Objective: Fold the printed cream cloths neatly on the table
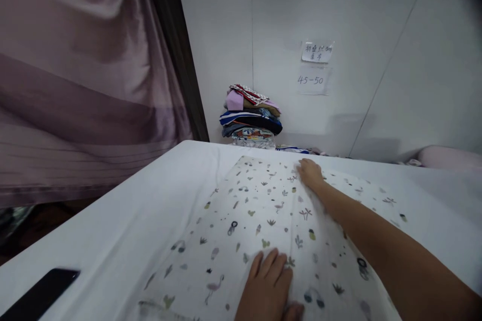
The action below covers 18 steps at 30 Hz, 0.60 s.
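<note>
A white cotton cloth (259, 210) printed with flamingos, palm trees, cacti and pineapples lies spread over a white table. My left hand (269, 281) rests flat on its near part, fingers stretched forward and a little apart, thumb to the right. Across the cloth reaches my right arm, and my right hand (311, 173) is at the far edge with its fingers curled in on the fabric. Part of the cloth to the right is hidden behind this forearm. Soft creases run lengthwise near the middle of the print.
The white table (124, 220) carries a dark phone (41, 293) at the near left. Behind its far edge stands a pile of folded clothes (251, 115). Handwritten paper signs (316, 65) hang on the wall. A mauve curtain (86, 85) drapes down the left.
</note>
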Available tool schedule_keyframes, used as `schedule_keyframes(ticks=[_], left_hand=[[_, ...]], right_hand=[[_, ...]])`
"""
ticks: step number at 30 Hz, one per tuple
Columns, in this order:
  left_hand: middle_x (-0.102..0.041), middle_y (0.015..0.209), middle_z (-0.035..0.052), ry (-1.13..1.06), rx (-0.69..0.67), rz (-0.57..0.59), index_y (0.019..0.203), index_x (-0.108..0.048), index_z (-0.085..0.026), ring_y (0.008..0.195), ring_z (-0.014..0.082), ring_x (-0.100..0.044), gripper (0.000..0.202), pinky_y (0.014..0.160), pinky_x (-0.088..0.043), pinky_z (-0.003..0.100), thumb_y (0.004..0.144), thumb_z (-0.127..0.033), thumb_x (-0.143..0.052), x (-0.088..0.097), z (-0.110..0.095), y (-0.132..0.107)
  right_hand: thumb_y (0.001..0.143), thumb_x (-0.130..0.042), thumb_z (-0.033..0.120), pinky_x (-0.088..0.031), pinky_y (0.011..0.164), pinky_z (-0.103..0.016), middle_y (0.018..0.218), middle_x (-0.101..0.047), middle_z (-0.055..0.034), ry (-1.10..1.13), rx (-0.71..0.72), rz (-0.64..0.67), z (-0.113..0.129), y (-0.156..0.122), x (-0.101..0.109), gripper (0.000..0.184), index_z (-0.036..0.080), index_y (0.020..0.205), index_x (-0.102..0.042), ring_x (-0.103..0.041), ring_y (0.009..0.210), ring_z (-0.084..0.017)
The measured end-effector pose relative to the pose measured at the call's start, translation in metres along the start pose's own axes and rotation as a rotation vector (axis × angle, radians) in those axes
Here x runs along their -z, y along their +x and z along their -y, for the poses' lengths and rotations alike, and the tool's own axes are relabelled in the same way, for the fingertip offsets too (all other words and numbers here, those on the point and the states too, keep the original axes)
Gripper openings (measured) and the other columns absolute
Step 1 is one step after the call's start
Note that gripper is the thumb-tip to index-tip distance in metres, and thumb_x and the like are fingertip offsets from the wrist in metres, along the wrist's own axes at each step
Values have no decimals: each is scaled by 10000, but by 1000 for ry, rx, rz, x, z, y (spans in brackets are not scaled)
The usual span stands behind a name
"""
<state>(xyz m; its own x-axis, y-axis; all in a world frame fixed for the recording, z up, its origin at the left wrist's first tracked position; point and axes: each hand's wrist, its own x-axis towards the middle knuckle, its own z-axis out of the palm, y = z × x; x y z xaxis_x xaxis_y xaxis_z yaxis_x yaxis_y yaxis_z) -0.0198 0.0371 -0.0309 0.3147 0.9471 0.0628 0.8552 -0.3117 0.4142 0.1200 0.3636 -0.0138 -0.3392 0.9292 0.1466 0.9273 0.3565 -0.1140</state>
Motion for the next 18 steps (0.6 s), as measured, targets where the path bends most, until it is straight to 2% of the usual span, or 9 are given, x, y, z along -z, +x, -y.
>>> schedule_keyframes(ticks=[3,7,9,13,18], left_hand=[[-471,1355,79,-33,20,22,1198,-535,-226,1279,321,-374,484,1052,-284,576,799,-499,-541,12,-6,-2],[-467,1361,66,-53,45,-21,1193,-533,-226,1286,298,-367,423,1068,-278,549,828,-439,-511,22,-15,-6],[-468,1360,53,-40,40,-55,1197,-527,-231,1289,282,-363,395,1079,-271,530,837,-395,-505,24,-18,-8],[-478,1351,51,18,15,-114,1198,-524,-220,1286,261,-368,365,1087,-260,512,855,-336,-479,22,-19,-11],[-506,1320,70,68,-23,-165,1176,-545,-190,1262,254,-397,351,1073,-269,500,873,-337,-446,20,-16,-8]], right_hand=[[928,-317,419,-226,1039,-409,1415,-384,-63,27,112,85,12,-8,0,414,246,1274,-464,-286,1312,-217],[937,-254,444,-213,1033,-495,1468,-287,-114,64,119,149,24,-28,4,476,208,1316,-418,-221,1349,-260],[933,-251,473,-187,1052,-488,1495,-229,-98,82,131,175,27,-48,8,507,216,1351,-380,-172,1369,-248],[926,-247,502,-127,1088,-451,1508,-193,-79,125,142,220,19,-111,21,557,223,1404,-310,-139,1381,-223],[907,-232,566,-104,1100,-447,1509,-168,-97,160,40,247,-22,-216,44,641,199,1430,-271,-114,1388,-235]])
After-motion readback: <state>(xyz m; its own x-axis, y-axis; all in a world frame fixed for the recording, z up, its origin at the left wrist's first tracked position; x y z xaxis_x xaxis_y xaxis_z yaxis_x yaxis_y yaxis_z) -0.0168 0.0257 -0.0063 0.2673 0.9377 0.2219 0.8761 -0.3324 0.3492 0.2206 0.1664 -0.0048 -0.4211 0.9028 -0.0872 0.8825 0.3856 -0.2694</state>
